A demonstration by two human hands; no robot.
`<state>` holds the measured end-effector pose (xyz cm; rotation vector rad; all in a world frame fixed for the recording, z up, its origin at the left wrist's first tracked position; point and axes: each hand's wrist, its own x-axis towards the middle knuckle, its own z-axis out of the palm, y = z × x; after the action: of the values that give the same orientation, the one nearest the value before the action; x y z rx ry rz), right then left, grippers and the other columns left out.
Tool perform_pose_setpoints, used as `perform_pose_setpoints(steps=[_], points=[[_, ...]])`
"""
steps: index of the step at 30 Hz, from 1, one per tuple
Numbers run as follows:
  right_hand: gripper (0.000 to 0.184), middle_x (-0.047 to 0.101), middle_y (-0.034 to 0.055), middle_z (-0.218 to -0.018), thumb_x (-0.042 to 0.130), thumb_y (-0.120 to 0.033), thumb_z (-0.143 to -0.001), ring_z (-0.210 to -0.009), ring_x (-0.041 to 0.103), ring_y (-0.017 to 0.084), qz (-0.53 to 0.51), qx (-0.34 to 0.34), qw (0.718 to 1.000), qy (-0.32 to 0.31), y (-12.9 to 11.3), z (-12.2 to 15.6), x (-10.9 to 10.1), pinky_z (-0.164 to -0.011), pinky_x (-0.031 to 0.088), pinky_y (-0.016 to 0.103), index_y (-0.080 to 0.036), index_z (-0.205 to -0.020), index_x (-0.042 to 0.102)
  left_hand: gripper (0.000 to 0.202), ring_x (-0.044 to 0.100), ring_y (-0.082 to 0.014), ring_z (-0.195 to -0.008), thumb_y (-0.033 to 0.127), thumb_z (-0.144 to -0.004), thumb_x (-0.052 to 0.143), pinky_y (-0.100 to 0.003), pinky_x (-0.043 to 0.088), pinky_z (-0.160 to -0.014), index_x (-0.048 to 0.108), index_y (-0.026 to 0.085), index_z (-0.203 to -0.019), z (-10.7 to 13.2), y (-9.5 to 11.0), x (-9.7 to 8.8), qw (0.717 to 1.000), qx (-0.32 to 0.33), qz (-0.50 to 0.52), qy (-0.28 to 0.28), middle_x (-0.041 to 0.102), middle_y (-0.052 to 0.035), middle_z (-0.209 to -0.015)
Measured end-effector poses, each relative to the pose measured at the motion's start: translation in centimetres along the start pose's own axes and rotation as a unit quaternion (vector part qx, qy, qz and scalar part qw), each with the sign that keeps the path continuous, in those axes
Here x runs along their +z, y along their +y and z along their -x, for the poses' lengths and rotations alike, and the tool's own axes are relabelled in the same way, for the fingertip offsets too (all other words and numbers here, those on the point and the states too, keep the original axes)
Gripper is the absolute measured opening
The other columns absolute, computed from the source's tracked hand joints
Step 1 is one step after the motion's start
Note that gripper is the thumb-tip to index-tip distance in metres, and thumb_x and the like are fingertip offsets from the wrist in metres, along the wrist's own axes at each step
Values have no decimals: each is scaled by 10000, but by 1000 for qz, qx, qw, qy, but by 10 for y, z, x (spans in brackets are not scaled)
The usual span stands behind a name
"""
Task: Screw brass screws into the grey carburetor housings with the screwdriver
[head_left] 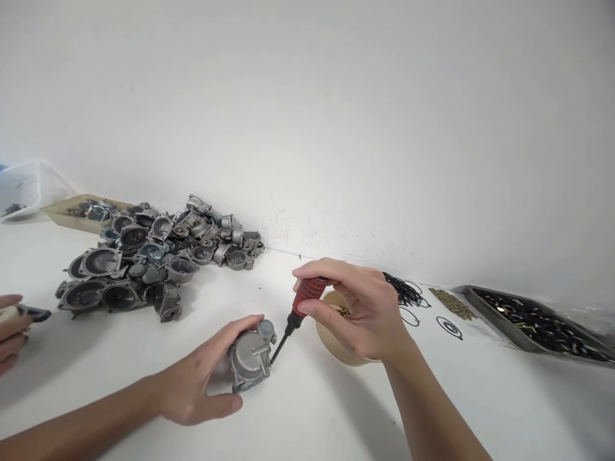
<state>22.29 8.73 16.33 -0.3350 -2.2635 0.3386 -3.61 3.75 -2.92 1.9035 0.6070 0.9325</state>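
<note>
My left hand (204, 378) is wrapped around a grey metal carburetor float bowl (250, 356), thumb in front and fingers behind, low over the white table. A screwdriver (307, 296) with a red and black handle is gripped in my right hand (360, 310). Its dark shaft slants down to the left, and the tip meets a small brass-coloured screw (270, 367) at the bowl's right edge. Partly behind my right hand stands a cream tub (331, 342) with small brass-coloured pieces inside.
Many grey metal housings (120, 296) lie heaped at the back left, before a yellowish tray (77, 221) and a clear bin (38, 182). Another person's hand (9, 330) holds a dark part. Rightward are black rings (449, 328), small brass pieces (451, 304) and a metal tray (480, 301).
</note>
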Motion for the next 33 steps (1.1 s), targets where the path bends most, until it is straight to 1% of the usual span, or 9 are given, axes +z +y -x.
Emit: perform_pose_setpoints(steps=[5,8,13,17,19,24,29,31,33], points=[[305,769,11,-885,752,-173,-987,-718,712,135,16,-3,1000,-3,-1,-2,6,-739,611,296,-236,-1282,704,1008,315,-432,-1616,307,-934,787,-647,286,-1313,167,346,-1727,0,-3,0,1000,-15,4,12,315,-134,-1765],[332,769,10,-880,732,-160,-992,-762,720,139,5,-5,1000,-15,-4,-3,4,-762,610,295,-234,-1315,706,989,352,-433,-1596,356,-948,793,-640,318,-1299,183,336,-1726,0,-2,0,1000,-22,11,16,356,-149,-1738],[458,795,103,-1107,579,-98,-1014,-944,744,190,-71,-9,995,-68,-11,-6,0,-890,628,399,-161,-1463,645,970,436,-424,-1537,427,-949,809,-599,390,-1268,224,312,-1714,-4,2,-1,999,-29,20,20,431,-158,-1688],[406,774,51,-920,743,-102,-964,-844,714,152,-64,-22,997,-36,-12,-9,4,-785,618,314,-172,-1364,727,935,486,-407,-1493,410,-953,802,-576,411,-1254,255,298,-1702,-8,6,-2,999,-37,30,15,463,-155,-1664],[408,761,49,-912,804,-127,-932,-829,705,144,-62,-27,997,-23,-13,-10,6,-746,615,287,-169,-1334,749,939,482,-406,-1498,396,-944,807,-572,405,-1257,254,306,-1698,-8,7,-2,999,-37,28,15,459,-147,-1668],[465,779,96,-1034,623,-42,-983,-898,745,173,-98,-34,993,-51,-15,-10,6,-842,653,372,-126,-1437,679,951,443,-422,-1528,364,-920,810,-577,382,-1265,262,289,-1693,-8,9,-5,999,-39,21,6,442,-156,-1677],[430,752,32,-906,841,-203,-929,-820,716,144,-67,-28,997,-11,-13,-10,8,-739,634,290,-209,-1349,748,914,471,-398,-1504,284,-938,789,-568,396,-1254,280,353,-1695,-10,10,-6,1000,6,-1,3,440,-128,-1673],[440,746,40,-922,808,-235,-958,-826,712,155,-60,-30,998,-17,-13,-10,8,-765,644,318,-211,-1388,723,841,512,-389,-1458,257,-949,773,-565,427,-1226,351,357,-1670,-12,11,-6,999,33,-9,0,481,-128,-1624],[447,749,77,-1016,699,-167,-996,-853,728,168,-73,-33,996,-38,-14,-11,6,-780,659,350,-196,-1441,682,792,533,-381,-1429,224,-948,767,-560,442,-1210,407,352,-1642,-15,12,-6,999,46,-9,-3,500,-133,-1591]])
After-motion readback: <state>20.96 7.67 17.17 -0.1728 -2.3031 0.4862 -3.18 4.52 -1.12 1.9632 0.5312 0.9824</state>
